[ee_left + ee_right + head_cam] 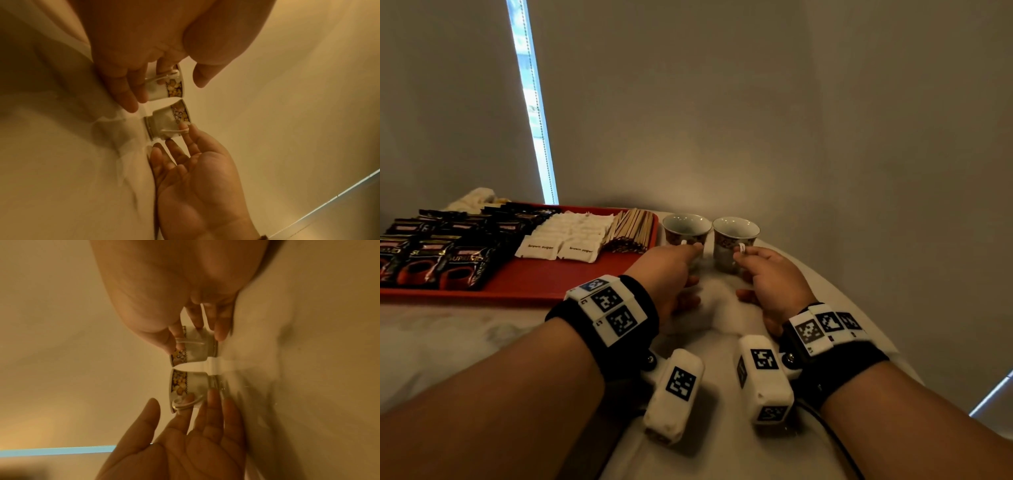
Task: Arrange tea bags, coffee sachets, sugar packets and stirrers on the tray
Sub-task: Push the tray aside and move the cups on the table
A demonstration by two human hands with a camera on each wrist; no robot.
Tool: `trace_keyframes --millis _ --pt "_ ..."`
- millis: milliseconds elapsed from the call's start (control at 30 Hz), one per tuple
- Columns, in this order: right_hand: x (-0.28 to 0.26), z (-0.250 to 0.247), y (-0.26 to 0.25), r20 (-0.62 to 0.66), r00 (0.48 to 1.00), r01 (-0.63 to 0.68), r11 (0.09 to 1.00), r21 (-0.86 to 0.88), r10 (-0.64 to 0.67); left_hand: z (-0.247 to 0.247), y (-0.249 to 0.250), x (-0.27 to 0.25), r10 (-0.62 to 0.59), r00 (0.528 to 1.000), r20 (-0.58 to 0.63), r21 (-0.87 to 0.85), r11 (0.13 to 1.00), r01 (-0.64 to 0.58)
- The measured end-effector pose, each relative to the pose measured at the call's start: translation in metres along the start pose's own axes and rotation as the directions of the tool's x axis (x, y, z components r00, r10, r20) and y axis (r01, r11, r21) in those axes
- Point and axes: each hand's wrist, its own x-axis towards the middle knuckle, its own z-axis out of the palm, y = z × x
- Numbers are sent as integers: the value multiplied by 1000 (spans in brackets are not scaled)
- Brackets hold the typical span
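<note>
Judging by their glazed, thin-walled look, the two small cups beside the tray [524, 284] were taken to be light, rigid, slippery and breakable, best held by the handle loop or around the body. The left cup [686, 229] stood just right of the tray, its handle pinched by the forefinger of the left hand [671, 270], the other fingers loosely extended. The right cup [734, 240], just beyond the left one, was held likewise at its handle by the right hand [770, 277]. On the tray, coffee sachets [448, 253], sugar packets [565, 236] and stirrers [631, 229] were laid in rows; tea bags could not be made out. Only the head view showed the tray; the wrist views revealed the cups' floral bands and both bases resting on the desk [448, 342].
</note>
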Motion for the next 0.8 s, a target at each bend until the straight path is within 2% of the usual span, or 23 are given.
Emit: trace_keyframes --millis 400,800 --pt "-9 2 -3 28 999 28 1000 2 -28 -5 2 -4 17 999 48 -2 1000 -17" --pt "-7 1 0 26 999 28 1000 -8 -28 -4 1 -6 51 998 46 -10 999 -50"
